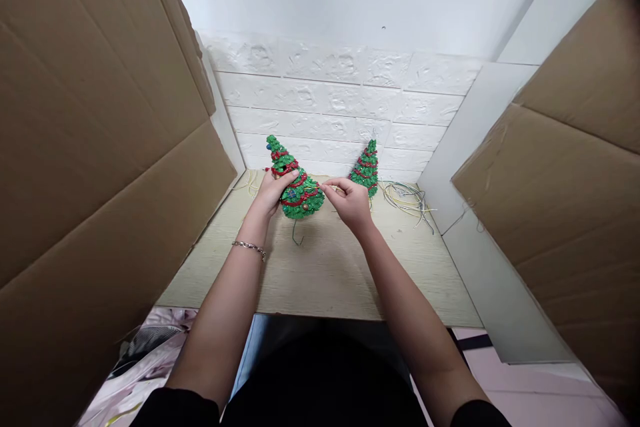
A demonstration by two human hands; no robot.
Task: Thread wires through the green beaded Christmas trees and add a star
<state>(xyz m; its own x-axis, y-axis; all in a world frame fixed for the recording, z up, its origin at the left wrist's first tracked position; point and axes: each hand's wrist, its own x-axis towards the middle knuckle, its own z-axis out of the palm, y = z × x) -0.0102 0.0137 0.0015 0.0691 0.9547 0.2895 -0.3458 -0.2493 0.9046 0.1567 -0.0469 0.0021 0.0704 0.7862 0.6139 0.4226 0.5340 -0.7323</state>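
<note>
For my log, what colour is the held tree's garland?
The garland is red, best seen in the head view.

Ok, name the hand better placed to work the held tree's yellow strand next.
Probably the right hand: its fingers seem to pinch the yellow strand, while the left hand is occupied holding the tree.

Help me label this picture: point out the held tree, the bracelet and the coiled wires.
Held tree (305, 194), head view: green lower half.
Bracelet (249, 246), head view: middle of the chain.
Coiled wires (406, 198), head view: middle of the loops.
</note>
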